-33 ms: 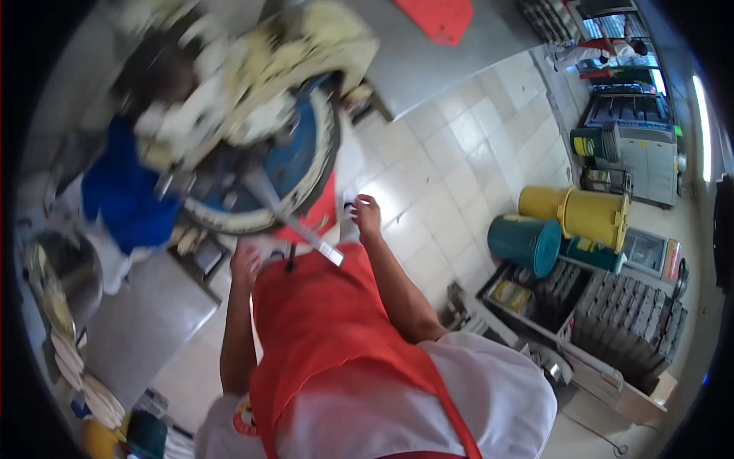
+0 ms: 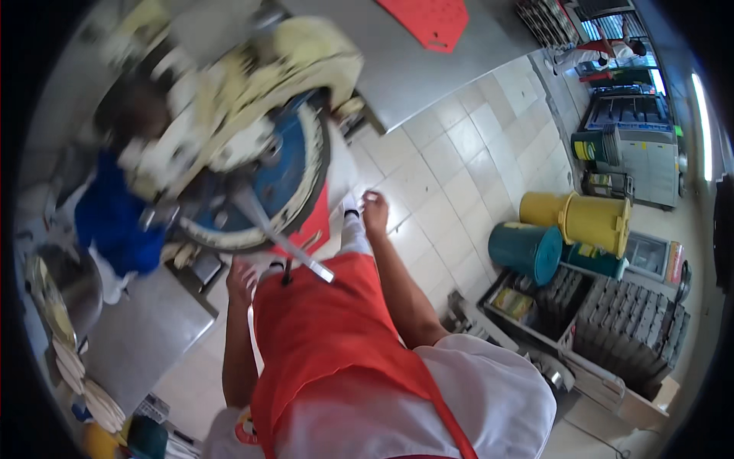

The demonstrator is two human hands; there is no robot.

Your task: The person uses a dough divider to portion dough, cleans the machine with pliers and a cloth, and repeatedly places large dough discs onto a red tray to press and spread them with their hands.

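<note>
In front of me stands a large cream-coloured machine (image 2: 229,99) with a round blue disc (image 2: 294,149) set in a pale rim. A metal lever (image 2: 279,229) sticks out from it, its end in front of my red apron (image 2: 329,321). My left hand (image 2: 241,280) hangs beside the apron, fingers loosely apart, left of the lever and not touching it. On the other side my right hand (image 2: 375,213) hangs over the floor, its fingers loosely bent and apart, with nothing visible in it. A blue cloth (image 2: 118,218) lies against the machine's left side.
Steel worktables stand at the far side (image 2: 428,84) and at the left (image 2: 145,329). A red board (image 2: 432,23) lies on the far one. To the right are yellow bins (image 2: 596,218), a green bin (image 2: 525,251) and stacked grey trays (image 2: 627,329). Another person (image 2: 596,53) is far off.
The machine and lever sit slightly further left and lower in the picture. Both hands have shifted a little, the right one outward, and stay apart from the lever.
</note>
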